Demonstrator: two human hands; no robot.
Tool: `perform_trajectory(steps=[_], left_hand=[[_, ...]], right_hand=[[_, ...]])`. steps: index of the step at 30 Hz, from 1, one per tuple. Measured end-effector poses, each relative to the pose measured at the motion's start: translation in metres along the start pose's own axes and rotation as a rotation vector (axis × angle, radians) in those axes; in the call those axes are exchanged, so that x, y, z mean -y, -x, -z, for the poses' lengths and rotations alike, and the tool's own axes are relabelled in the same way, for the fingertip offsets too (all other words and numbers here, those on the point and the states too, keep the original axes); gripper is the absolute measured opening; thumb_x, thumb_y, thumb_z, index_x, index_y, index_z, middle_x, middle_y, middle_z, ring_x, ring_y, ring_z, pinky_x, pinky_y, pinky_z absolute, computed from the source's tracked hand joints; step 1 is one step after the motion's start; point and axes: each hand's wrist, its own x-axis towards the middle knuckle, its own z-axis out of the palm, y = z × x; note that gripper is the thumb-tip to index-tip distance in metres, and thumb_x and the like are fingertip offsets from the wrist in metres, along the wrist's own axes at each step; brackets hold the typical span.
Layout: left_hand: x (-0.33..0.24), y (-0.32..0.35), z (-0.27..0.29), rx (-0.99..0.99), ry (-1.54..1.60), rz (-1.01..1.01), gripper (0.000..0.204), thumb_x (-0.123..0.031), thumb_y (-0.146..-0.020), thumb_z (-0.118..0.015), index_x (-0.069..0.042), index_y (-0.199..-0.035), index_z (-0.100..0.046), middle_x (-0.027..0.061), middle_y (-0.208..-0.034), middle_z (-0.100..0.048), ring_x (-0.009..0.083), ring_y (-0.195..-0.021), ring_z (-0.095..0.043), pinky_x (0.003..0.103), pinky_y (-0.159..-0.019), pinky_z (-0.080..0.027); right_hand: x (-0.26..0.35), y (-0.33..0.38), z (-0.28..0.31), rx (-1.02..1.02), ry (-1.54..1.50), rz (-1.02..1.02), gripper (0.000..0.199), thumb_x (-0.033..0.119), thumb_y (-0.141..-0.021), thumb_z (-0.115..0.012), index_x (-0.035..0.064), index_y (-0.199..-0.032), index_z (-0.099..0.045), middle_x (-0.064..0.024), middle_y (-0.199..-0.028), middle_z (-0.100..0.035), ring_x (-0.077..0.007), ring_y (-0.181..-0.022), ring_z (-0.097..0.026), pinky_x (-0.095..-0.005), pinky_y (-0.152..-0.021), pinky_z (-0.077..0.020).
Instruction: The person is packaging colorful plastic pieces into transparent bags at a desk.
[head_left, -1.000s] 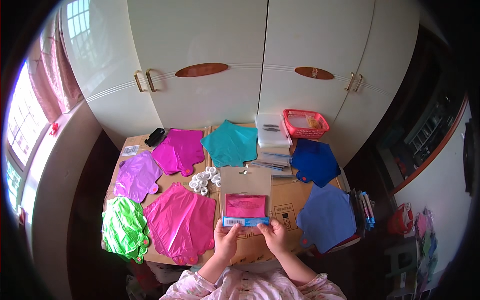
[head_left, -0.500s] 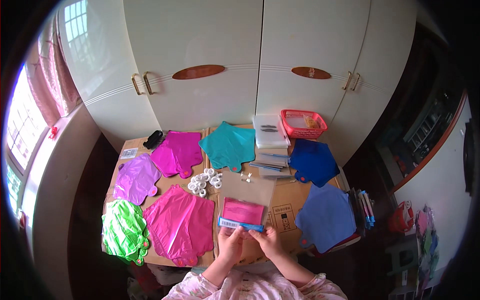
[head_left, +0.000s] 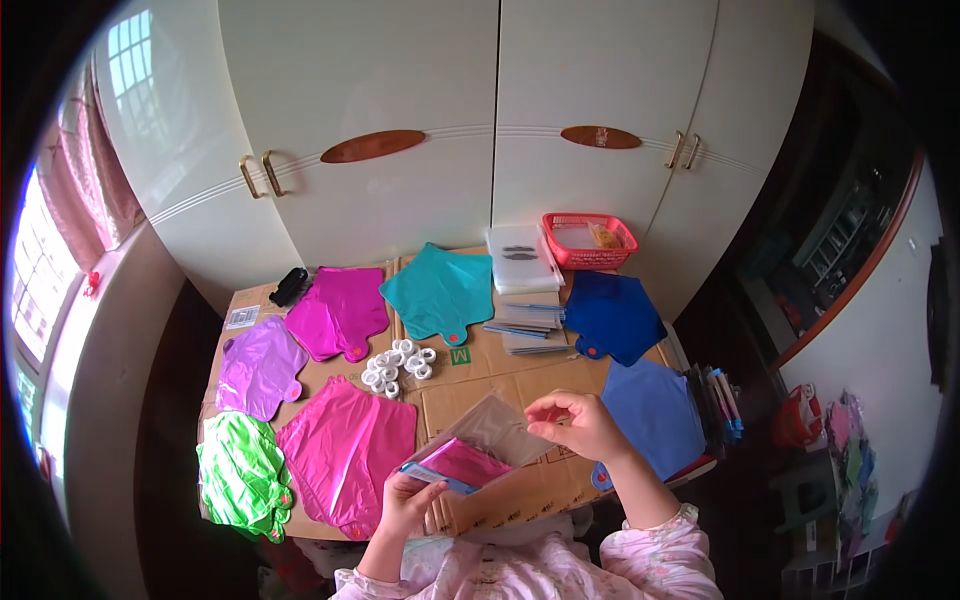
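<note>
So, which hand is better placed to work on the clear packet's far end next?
Probably the right hand: it is beside that end, though its grip is unclear. The left hand holds the clear packet at its blue-edged near end.

At lower centre, the left hand (head_left: pixel 408 502) grips a clear packet (head_left: pixel 500 425) containing pink foil (head_left: pixel 468 461), the right hand (head_left: pixel 582 425) by its upper-right edge.

Clear packet (head_left: pixel 507 430) showed bright pink foil (head_left: pixel 468 460) and blue strip (head_left: pixel 445 480) | foil balloons (head_left: pixel 438 292) were teal, magenta, lilac, lime green, hot pink, navy, periwinkle | rings (head_left: pixel 388 360) were white | basket (head_left: pixel 592 259) was coral red | sleeves (head_left: pixel 655 555) were pale pink, floral
</note>
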Motion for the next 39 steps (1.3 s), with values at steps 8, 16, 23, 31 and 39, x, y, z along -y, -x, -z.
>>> perform_trajectory(steps=[8, 16, 23, 31, 39], left_hand=[[0.002, 0.002, 0.005, 0.009, -0.035, -0.008, 0.008, -0.001, -0.082, -0.068, 0.004, -0.088, -0.068, 0.002, -0.083, -0.067, 0.0059, -0.074, -0.058, 0.021, -0.066, -0.046], [0.0, 0.004, 0.008, 0.03, 0.048, 0.001, 0.011, 0.0, -0.082, -0.068, 0.004, -0.092, -0.067, 0.0041, -0.088, -0.068, 0.0087, -0.079, -0.061, 0.024, -0.072, -0.049], [0.003, 0.004, 0.012, 0.08, 0.085, -0.023, 0.012, 0.001, -0.083, -0.067, 0.005, -0.094, -0.066, 0.0054, -0.091, -0.068, 0.011, -0.083, -0.063, 0.026, -0.075, -0.05], [0.001, 0.007, 0.012, 0.057, 0.082, -0.065, 0.015, 0.002, -0.083, -0.066, 0.005, -0.097, -0.065, 0.0067, -0.094, -0.068, 0.0124, -0.086, -0.063, 0.027, -0.077, -0.051], [-0.002, 0.011, 0.005, 0.051, 0.075, -0.078, 0.02, 0.003, -0.083, -0.066, 0.006, -0.103, -0.063, 0.0064, -0.095, -0.067, 0.0117, -0.086, -0.063, 0.026, -0.078, -0.051]], right_hand=[[-0.003, 0.001, -0.005, 0.011, -0.001, -0.119, 0.01, 0.005, -0.081, -0.071, 0.001, -0.087, -0.064, 0.0005, -0.078, -0.064, -0.0041, -0.07, -0.057, -0.0193, -0.062, -0.0463], [-0.002, 0.001, 0.007, 0.224, -0.262, -0.31, 0.017, 0.012, -0.085, -0.069, -0.0009, -0.097, -0.067, 0.0011, -0.079, -0.065, -0.0039, -0.074, -0.057, -0.0195, -0.066, -0.047], [-0.005, 0.0, 0.005, 0.309, -0.42, -0.325, 0.014, 0.009, -0.083, -0.069, 0.0008, -0.095, -0.066, -0.0008, -0.083, -0.066, -0.0058, -0.074, -0.058, -0.0203, -0.068, -0.0461], [-0.001, -0.001, -0.007, 0.164, -0.188, -0.193, 0.014, 0.005, -0.078, -0.072, 0.0036, -0.085, -0.06, 0.0015, -0.078, -0.062, -0.0052, -0.07, -0.057, -0.0205, -0.064, -0.0476], [0.003, 0.004, -0.025, -0.274, 0.456, 0.24, 0.019, 0.009, -0.075, -0.074, 0.0058, -0.083, -0.056, -0.0049, -0.075, -0.063, -0.0132, -0.064, -0.065, -0.0257, -0.055, -0.0517]])
